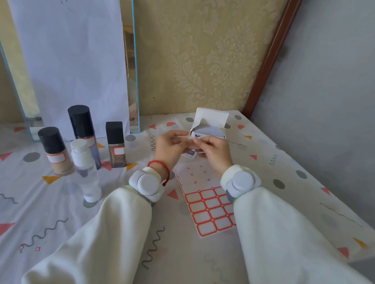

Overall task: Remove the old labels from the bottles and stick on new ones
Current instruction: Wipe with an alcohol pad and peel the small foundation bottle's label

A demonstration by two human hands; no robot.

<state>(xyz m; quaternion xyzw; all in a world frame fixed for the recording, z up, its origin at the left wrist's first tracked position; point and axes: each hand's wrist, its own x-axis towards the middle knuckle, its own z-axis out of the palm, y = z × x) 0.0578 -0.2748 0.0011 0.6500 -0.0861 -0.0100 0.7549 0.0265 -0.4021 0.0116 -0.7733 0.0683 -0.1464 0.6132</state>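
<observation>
Bottles [83, 145] stand capped, labelled; both hands [195, 147] pinch white wipe.

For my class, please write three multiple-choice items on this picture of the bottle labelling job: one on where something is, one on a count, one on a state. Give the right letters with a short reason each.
1. Where does the label sheet lie?
A. On the table between the two forearms
B. Propped against the mirror
C. Under the bottles

2. How many bottles stand on the table?
A. Two
B. Four
C. Six

3. What state is the small box in?
A. Sealed shut
B. Crushed flat
C. Open, flap raised

Answers:
1 A: the red-bordered sheet lies flat on the cloth between the sleeves.
2 B: the tall bottle, the square bottle, the beige bottle and the clear bottle stand at the left.
3 C: its flap stands up behind the left hand and right hand, showing the inside.
</observation>
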